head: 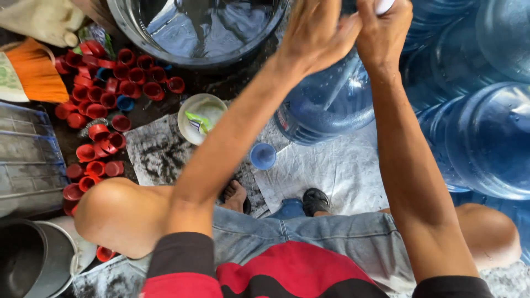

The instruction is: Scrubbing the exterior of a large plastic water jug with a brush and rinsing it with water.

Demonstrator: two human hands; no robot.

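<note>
i see left hand (316,30) top centre of frame, fingers curled, pressed against right hand; whether it holds anything i cannot tell. right hand (385,27) just beside it at top edge, fingers closed round small white object (383,5), mostly cut off by frame. both hands above large blue water jug (331,102), lying on white cloth (337,171) centre frame. more blue jugs (486,138) stacked right. heap of red caps (105,94) upper left; blue cap (263,156) on cloth near jug; dark basin of water (199,27) at top.
</note>
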